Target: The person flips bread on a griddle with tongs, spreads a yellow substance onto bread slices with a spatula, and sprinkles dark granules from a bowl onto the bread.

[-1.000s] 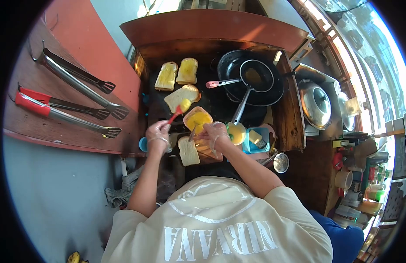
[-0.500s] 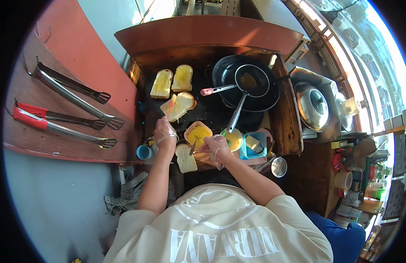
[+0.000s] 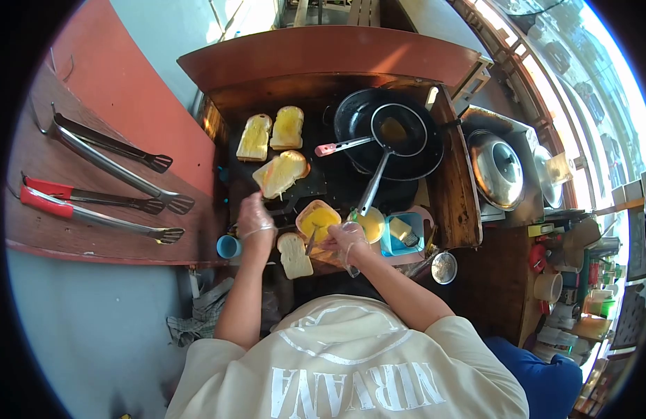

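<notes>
My left hand (image 3: 255,218), in a clear plastic glove, is closed and blurred at the griddle's front left. It holds a thin red utensil, now mostly hidden, which meets the left edge of a bread slice (image 3: 285,173) with yellow spread. My right hand (image 3: 349,241), also gloved, has its fingers closed at the lower right rim of a pinkish tub (image 3: 302,215) of yellow spread. A utensil handle (image 3: 310,244) sticks out of this tub towards me. Below it lies a plain bread slice (image 3: 295,257).
Two spread bread slices (image 3: 254,138) (image 3: 288,128) lie on the griddle (image 3: 316,171). A black wok (image 3: 352,119) holds a smaller pan (image 3: 413,143). Nearby stand a yellow-filled cup (image 3: 372,225), a blue container (image 3: 391,244) and a blue cup (image 3: 228,246). Tongs (image 3: 103,216) hang left.
My left hand has drawn back slightly to the left, and the red utensil shows much less. The bread beside it looks turned. The tub has shifted slightly right and towards me with my right hand.
</notes>
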`<state>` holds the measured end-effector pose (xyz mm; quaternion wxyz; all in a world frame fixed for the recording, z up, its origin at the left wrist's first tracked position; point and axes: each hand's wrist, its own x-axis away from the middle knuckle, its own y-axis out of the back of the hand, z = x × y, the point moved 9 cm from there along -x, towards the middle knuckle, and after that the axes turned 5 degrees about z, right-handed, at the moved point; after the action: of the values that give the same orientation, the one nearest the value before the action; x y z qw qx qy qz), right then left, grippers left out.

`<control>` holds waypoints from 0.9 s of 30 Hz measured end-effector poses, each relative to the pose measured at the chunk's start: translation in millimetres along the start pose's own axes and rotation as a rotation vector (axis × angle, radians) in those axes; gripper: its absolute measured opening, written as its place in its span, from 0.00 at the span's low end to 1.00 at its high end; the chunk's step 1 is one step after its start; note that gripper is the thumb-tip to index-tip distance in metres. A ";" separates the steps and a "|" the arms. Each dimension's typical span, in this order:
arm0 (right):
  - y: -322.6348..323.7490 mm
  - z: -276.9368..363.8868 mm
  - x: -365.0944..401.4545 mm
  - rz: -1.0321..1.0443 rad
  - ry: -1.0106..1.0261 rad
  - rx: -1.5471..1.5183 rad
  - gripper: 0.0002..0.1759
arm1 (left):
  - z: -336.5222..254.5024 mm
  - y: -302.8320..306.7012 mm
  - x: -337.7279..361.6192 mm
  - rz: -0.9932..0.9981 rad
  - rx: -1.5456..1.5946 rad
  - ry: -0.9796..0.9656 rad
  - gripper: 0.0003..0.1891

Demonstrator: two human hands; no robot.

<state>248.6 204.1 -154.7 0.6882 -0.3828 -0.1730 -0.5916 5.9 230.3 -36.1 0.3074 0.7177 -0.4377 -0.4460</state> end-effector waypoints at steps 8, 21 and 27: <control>2.7 -3.6 -0.3 0.037 0.015 0.040 0.11 | -11.9 -11.9 1.4 0.160 0.003 -0.044 0.14; 4.5 -3.7 -2.1 0.019 0.008 -0.027 0.11 | -22.7 -35.9 -15.7 0.121 -0.024 -0.137 0.13; 6.7 -3.3 -1.0 0.012 -0.008 -0.024 0.11 | 9.1 9.3 11.0 0.102 -0.152 -0.196 0.15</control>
<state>254.0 202.4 -159.7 0.6863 -0.3944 -0.1666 -0.5879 -3.3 215.9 -36.2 0.3389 0.6222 -0.4663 -0.5297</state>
